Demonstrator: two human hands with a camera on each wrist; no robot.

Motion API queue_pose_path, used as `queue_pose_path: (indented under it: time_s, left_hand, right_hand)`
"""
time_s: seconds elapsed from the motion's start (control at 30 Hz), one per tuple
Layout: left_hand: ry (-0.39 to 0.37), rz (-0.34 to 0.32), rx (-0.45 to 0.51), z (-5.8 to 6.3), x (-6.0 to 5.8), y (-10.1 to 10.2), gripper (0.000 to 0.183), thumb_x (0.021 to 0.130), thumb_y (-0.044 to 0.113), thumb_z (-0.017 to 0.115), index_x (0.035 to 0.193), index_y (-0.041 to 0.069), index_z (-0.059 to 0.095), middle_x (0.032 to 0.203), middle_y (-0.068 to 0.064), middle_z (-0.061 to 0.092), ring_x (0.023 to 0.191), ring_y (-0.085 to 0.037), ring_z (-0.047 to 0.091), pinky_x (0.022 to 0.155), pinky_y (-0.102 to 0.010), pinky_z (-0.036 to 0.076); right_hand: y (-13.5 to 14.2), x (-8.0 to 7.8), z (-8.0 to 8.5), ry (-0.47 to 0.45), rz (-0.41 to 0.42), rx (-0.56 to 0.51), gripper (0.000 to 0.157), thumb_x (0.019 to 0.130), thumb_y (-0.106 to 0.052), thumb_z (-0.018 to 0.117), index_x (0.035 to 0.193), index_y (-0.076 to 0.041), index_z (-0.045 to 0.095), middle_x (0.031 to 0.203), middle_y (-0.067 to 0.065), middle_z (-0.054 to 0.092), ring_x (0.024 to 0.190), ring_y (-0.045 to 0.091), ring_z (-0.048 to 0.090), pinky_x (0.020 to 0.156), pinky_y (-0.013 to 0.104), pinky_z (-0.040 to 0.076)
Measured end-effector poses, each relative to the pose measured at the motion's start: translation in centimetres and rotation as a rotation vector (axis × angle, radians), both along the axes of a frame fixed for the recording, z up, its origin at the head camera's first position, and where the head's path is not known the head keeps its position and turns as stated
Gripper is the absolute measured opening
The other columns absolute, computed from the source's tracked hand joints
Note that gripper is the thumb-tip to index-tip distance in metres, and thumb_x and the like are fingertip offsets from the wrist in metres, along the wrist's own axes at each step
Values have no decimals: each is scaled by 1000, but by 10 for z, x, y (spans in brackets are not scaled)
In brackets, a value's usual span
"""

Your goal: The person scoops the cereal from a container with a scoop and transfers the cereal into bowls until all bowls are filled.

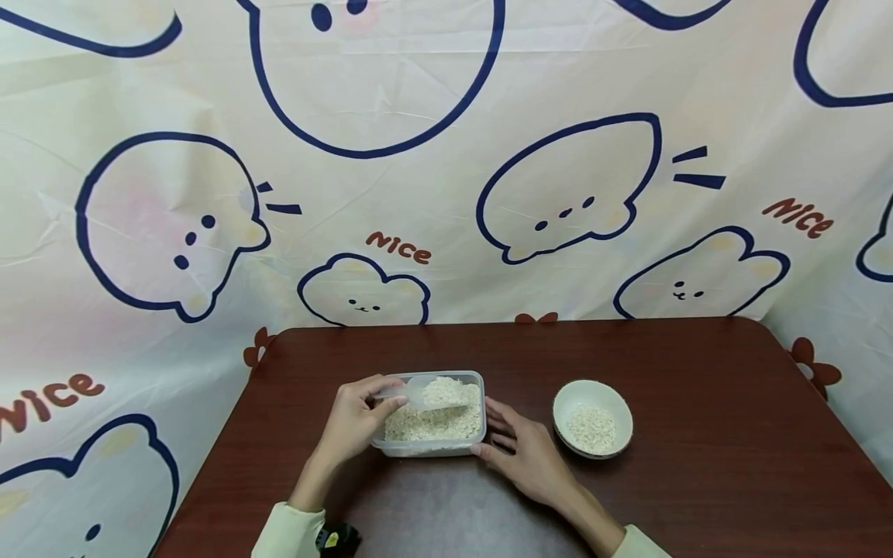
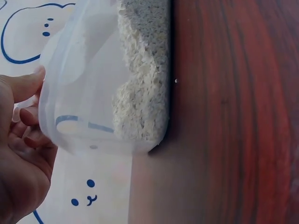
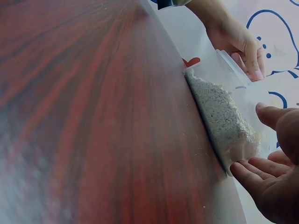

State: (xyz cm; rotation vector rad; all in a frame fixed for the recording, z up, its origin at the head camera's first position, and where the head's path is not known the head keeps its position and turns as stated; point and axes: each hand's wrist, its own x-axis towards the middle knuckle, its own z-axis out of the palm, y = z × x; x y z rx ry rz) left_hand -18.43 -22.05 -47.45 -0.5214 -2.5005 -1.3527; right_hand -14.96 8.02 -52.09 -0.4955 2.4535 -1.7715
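Observation:
A clear plastic container partly filled with pale rolled oats stands on the table. My left hand pinches the handle of a translucent scoop at the container's left side. Heaped with oats, the scoop is held over the container. In the left wrist view the container wall stands between the camera and the scoop. My right hand steadies the container's right side, its thumb near the front corner. The right wrist view shows those fingers extended along the clear wall.
To the right of my right hand sits a white bowl with some oats in the bottom. The dark red-brown table meets a printed cloth at its back edge. A black band is on my left wrist.

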Motion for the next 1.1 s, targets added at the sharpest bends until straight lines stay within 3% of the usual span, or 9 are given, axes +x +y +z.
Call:
queue_pose_path:
  time_s: [0.27, 1.1]
  left_hand:
    - [55, 24, 68, -1, 2, -11, 15, 93, 1, 81, 107, 6, 80, 94, -10, 76, 62, -1, 50, 54, -22, 45]
    - [34, 33, 137, 2, 5, -15, 13, 94, -2, 79, 104, 7, 78, 80, -4, 63, 58, -1, 43, 48, -23, 39]
  right_hand:
    - [1, 1, 2, -25, -1, 3, 78, 93, -33, 86, 158, -11, 51, 151, 16, 63, 136, 29, 66, 104, 33, 58]
    - [1, 1, 2, -10, 9, 10, 75, 95, -36, 83, 157, -8, 51, 149, 20, 64, 135, 35, 66, 103, 35, 59]
